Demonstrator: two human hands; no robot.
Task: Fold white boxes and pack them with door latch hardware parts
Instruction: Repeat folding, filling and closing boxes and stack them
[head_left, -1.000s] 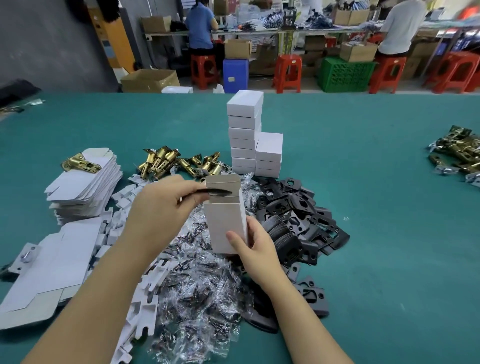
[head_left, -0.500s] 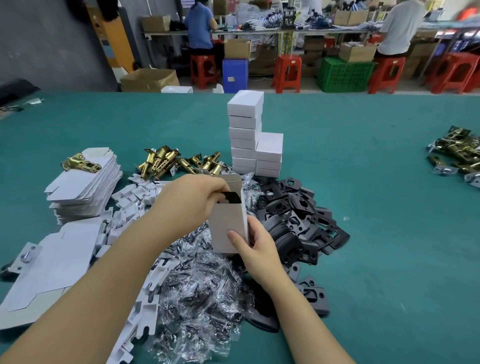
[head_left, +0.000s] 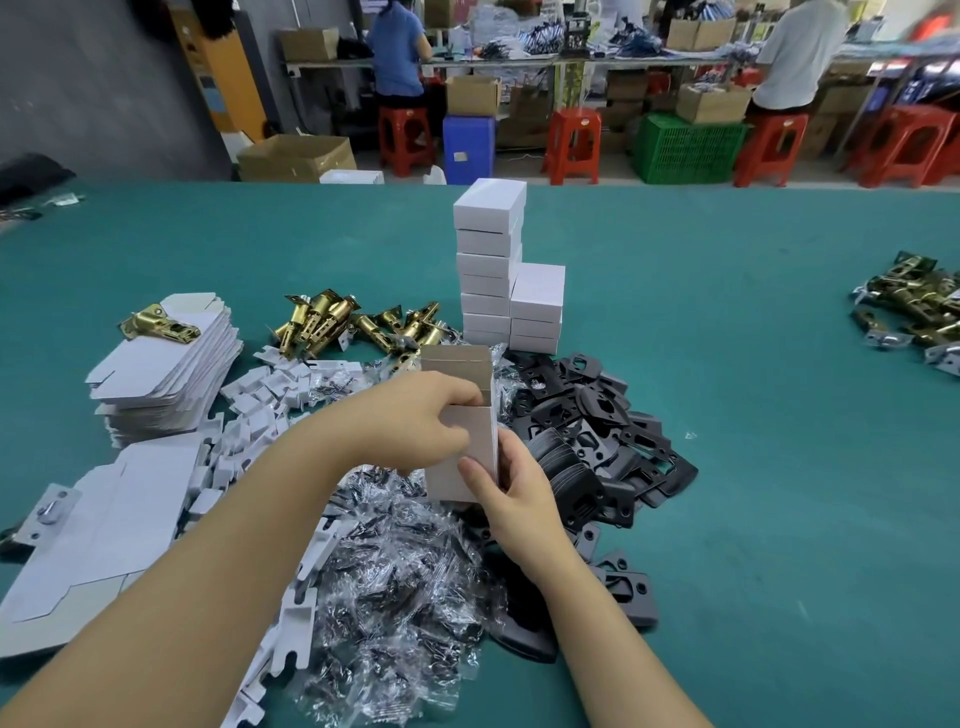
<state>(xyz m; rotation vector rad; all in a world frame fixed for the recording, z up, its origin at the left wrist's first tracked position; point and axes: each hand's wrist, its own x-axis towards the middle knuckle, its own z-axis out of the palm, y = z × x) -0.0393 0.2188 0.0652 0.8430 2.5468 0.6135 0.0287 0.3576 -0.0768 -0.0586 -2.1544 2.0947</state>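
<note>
Far left of the frame we've got the stack of flat box blanks (head_left: 166, 364) with one brass latch (head_left: 158, 323) sitting on top, then a loose bunch of brass latches (head_left: 358, 325) a bit further right. Dead center is the open white box (head_left: 465, 431), stood upright above the heap of bagged screws (head_left: 395, 582). Our left hand (head_left: 410, 421) has its fingers curled over the box mouth, fingertips tucked inside; can't tell if it's holding a part in there. Our right hand (head_left: 511, 486) pinches the lower right edge to steady it. Thin card, so it's light and crushes easily: we'd say hold it by the corners and folded edges, not the flat panels. Behind sit the finished boxes (head_left: 498, 270), and right of center the black plates (head_left: 597, 431).
</note>
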